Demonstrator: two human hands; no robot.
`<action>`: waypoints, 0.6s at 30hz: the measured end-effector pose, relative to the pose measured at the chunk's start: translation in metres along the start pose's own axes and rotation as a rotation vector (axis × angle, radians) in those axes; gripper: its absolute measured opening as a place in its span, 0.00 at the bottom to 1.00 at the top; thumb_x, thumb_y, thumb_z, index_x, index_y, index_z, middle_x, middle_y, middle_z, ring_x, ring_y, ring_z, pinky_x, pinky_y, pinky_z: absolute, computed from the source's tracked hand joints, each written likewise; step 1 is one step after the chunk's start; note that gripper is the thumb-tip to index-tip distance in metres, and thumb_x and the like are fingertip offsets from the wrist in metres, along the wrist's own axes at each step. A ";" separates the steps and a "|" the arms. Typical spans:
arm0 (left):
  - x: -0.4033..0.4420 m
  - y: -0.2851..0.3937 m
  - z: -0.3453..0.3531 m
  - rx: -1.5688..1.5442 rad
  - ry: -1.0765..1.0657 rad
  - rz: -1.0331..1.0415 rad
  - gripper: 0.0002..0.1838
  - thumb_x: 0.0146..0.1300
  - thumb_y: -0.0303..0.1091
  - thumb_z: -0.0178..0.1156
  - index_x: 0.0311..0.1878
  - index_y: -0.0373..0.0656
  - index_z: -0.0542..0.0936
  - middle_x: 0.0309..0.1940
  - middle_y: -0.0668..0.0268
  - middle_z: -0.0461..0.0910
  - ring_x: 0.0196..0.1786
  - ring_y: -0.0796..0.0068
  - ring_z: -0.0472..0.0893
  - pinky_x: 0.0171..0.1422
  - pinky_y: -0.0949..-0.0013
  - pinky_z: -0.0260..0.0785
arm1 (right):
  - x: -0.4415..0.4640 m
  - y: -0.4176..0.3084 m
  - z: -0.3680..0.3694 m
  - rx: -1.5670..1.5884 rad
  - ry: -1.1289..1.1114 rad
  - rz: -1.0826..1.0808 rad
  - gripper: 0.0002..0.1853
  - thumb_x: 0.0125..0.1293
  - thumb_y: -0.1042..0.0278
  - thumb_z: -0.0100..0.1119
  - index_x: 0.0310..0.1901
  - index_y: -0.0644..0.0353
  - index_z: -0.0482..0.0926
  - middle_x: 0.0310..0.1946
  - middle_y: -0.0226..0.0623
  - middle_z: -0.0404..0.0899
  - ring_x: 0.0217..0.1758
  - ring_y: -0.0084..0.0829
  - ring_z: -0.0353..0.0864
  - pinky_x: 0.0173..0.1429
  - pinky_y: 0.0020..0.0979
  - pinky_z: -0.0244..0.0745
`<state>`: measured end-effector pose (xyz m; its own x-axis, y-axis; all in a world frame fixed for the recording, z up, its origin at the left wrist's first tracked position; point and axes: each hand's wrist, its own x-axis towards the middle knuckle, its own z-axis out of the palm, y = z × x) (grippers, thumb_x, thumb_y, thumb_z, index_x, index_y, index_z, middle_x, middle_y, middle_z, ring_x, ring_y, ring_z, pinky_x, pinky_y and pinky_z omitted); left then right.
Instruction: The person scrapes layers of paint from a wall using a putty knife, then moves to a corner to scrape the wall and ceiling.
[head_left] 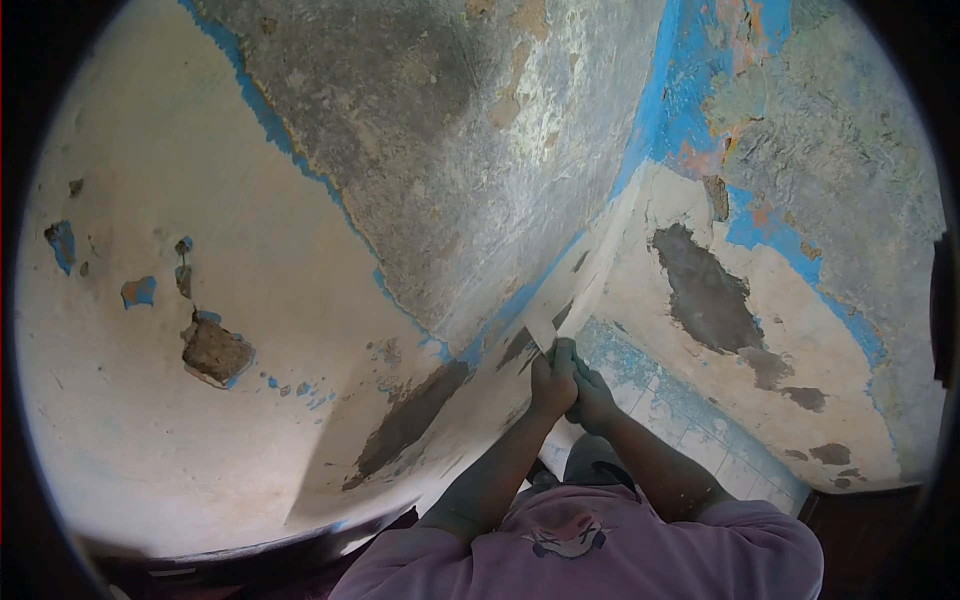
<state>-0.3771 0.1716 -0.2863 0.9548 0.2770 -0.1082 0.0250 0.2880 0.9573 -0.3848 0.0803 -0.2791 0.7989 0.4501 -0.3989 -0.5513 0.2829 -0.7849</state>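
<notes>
Near the wall corner, my left hand and my right hand are together, fingers wrapped round the handle of a scraper. Its pale flat blade points up and away, at the wall low in the corner. The handle itself is mostly hidden by my fingers. Around the blade the wall shows cream paint, a blue strip and dark bare patches. Whether the blade touches the wall, I cannot tell.
Grey bare plaster and peeling cream paint cover the left wall. The right wall has a dark patch and blue edges. Pale floor tiles with flakes lie below. A dark object stands at the lower right.
</notes>
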 end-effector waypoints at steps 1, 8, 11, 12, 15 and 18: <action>-0.001 0.002 -0.001 0.048 -0.037 -0.008 0.12 0.67 0.35 0.46 0.33 0.37 0.73 0.20 0.67 0.71 0.23 0.78 0.72 0.30 0.72 0.65 | -0.002 -0.001 0.002 0.033 0.008 -0.017 0.16 0.68 0.51 0.45 0.42 0.58 0.69 0.16 0.25 0.61 0.11 0.17 0.57 0.14 0.22 0.50; 0.032 0.057 0.001 0.074 -0.075 0.109 0.16 0.66 0.39 0.48 0.27 0.38 0.75 0.19 0.66 0.75 0.23 0.77 0.73 0.30 0.72 0.66 | 0.021 -0.041 0.025 -0.043 -0.050 -0.172 0.15 0.68 0.55 0.45 0.33 0.58 0.71 0.16 0.27 0.65 0.13 0.18 0.61 0.16 0.23 0.54; 0.019 0.008 -0.002 0.142 -0.058 0.045 0.15 0.65 0.38 0.49 0.29 0.37 0.76 0.19 0.66 0.75 0.24 0.75 0.74 0.32 0.72 0.66 | 0.002 -0.015 0.013 -0.080 0.051 -0.139 0.17 0.69 0.54 0.44 0.49 0.57 0.70 0.16 0.26 0.64 0.12 0.18 0.59 0.15 0.22 0.53; 0.015 -0.014 -0.005 0.082 -0.100 -0.060 0.15 0.65 0.39 0.49 0.31 0.36 0.76 0.21 0.65 0.76 0.26 0.74 0.74 0.34 0.72 0.66 | -0.002 -0.002 0.007 -0.027 0.112 -0.103 0.20 0.69 0.53 0.43 0.56 0.56 0.67 0.16 0.26 0.63 0.11 0.18 0.58 0.15 0.22 0.52; -0.002 -0.020 -0.004 0.145 -0.125 -0.161 0.14 0.64 0.38 0.50 0.34 0.36 0.77 0.31 0.62 0.78 0.36 0.73 0.75 0.42 0.70 0.66 | -0.008 0.028 -0.016 0.043 0.099 0.000 0.26 0.69 0.50 0.42 0.65 0.51 0.58 0.16 0.25 0.63 0.11 0.17 0.58 0.15 0.22 0.51; 0.023 0.010 0.010 0.073 -0.027 0.282 0.15 0.64 0.40 0.50 0.34 0.35 0.75 0.26 0.65 0.76 0.33 0.75 0.74 0.40 0.70 0.65 | -0.004 -0.025 0.019 0.094 0.086 0.014 0.25 0.68 0.47 0.42 0.58 0.56 0.66 0.17 0.25 0.64 0.11 0.17 0.58 0.15 0.21 0.51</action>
<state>-0.3524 0.1719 -0.2769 0.9345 0.3123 0.1710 -0.2220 0.1357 0.9656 -0.3783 0.0872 -0.2489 0.8067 0.3814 -0.4515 -0.5791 0.3576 -0.7326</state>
